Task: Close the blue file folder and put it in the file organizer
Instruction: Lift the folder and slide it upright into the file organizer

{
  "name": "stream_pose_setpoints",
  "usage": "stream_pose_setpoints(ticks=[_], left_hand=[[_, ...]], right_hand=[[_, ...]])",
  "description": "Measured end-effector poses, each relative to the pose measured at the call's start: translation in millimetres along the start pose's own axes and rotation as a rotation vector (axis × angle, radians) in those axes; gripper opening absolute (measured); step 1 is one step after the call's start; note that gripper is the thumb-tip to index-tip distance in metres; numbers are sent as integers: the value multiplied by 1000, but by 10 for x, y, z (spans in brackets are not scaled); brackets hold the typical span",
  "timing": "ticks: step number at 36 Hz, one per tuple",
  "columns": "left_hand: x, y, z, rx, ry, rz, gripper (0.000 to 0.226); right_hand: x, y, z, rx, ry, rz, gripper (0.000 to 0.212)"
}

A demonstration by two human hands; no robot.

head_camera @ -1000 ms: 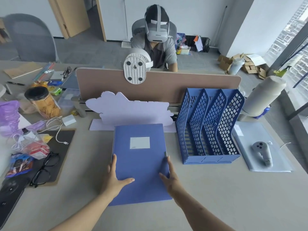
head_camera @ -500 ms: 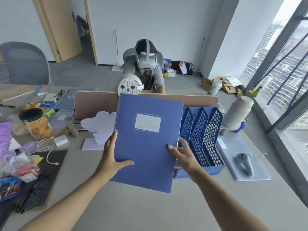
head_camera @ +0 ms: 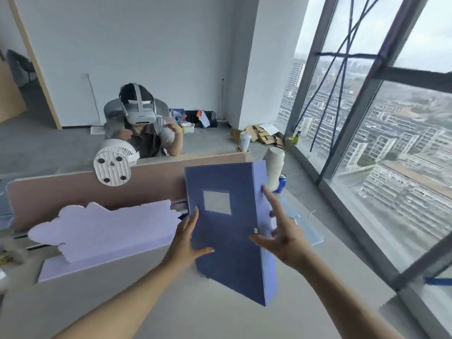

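The blue file folder (head_camera: 227, 231) is closed and held upright in the air above the desk, its white label facing me and its spine edge turned to the right. My left hand (head_camera: 187, 243) grips its left edge, thumb across the front cover. My right hand (head_camera: 281, 231) is at the spine side with fingers spread, the thumb touching the cover near the small clasp. The file organizer is hidden behind the folder and cannot be seen.
A lilac cloud-shaped board (head_camera: 102, 228) stands on the desk (head_camera: 195, 314) to the left. A pink divider (head_camera: 73, 192) with a white fan (head_camera: 112, 165) runs behind. A person in a headset (head_camera: 141, 123) sits beyond. A white roll (head_camera: 275, 165) and a can (head_camera: 281, 183) stand by the window.
The folder has been lifted from flat on the desk and swung to the right, turned more upright. My view has risen and turned right, so the organizer is covered by the folder.
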State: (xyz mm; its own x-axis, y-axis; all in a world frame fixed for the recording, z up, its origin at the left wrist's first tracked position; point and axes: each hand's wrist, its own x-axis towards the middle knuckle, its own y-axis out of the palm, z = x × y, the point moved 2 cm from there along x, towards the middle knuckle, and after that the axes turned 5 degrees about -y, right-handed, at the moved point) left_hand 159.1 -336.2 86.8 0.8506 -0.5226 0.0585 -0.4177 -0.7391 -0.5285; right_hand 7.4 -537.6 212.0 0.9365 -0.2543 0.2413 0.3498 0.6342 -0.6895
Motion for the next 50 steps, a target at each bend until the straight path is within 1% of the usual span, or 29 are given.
stream_pose_setpoints(ticks=[2, 4, 7, 9, 13, 17, 19, 21, 28, 31, 35, 40, 45, 50], left_hand=[[103, 99, -217, -28, 66, -3, 107], [188, 173, -475, -107, 88, -14, 97], [379, 232, -772, -204, 50, -13, 100], [515, 220, -871, -251, 56, -3, 101], [654, 116, -941, -250, 20, 56, 101], [725, 8, -788, -278, -164, 90, 95], [758, -27, -709, -354, -255, 119, 88], [785, -66, -662, -423, -298, 155, 85], [884, -240, -624, -498, -279, 185, 83], [927, -275, -553, -515, -246, 202, 85], [956, -264, -450, -498, -235, 201, 88], [892, -179, -262, -486, -288, 203, 90], [798, -30, -59, -424, -362, 226, 87], [690, 88, -2, -379, -418, 256, 89]], right_hand=[[-67, -31, -20, -23, 8, -39, 102], [-119, -41, -34, -35, 29, -85, 102], [-130, 28, -57, -20, 30, -178, 106], [-89, 120, -51, -7, 9, -231, 106], [56, 324, -88, 45, 69, -324, 107], [212, 501, -77, 37, 58, -314, 107], [266, 580, -65, 27, 77, -297, 105], [320, 660, -76, 18, 81, -290, 105], [492, 949, -129, 64, 103, -298, 94], [570, 1049, -206, 95, 90, -310, 99], [640, 1230, -352, 126, 116, -307, 104], [597, 1513, -532, 125, 154, -290, 106], [492, 1751, -708, 110, 180, -274, 108], [399, 1894, -791, 133, 167, -269, 104]])
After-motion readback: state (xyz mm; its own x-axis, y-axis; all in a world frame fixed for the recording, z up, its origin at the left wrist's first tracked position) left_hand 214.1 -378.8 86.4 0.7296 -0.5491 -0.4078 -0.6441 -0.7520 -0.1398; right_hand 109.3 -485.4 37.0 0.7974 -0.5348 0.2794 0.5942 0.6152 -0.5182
